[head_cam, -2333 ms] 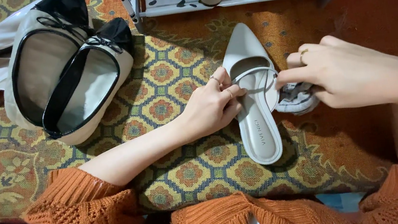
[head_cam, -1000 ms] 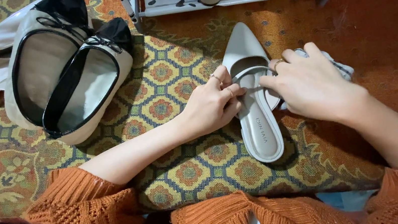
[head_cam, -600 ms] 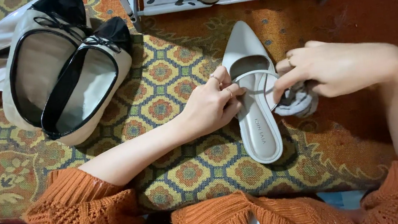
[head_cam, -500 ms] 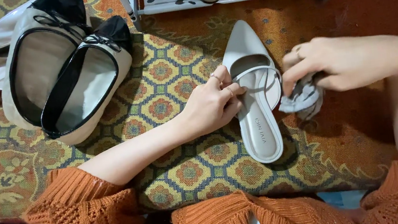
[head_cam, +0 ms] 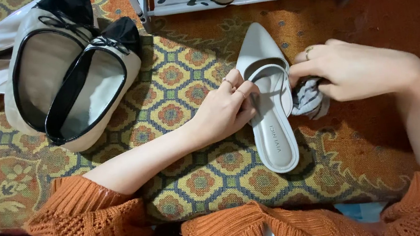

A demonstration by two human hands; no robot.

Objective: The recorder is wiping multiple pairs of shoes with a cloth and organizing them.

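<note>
1. our left hand (head_cam: 225, 112) pinches the near edge of the pointed pale grey shoe (head_cam: 268, 100), smooth leather, thin strap across the opening, lying flat on the woven patterned rug (head_cam: 195, 173).
2. our right hand (head_cam: 359, 69) is closed on a crumpled grey cloth (head_cam: 308, 99), pressed against the shoe's right side.
3. glossy cream ballet flats (head_cam: 68, 71) with black trim and bows sit well apart, upper left.
4. chunky orange knit sleeves (head_cam: 90, 229) at bottom.
</note>
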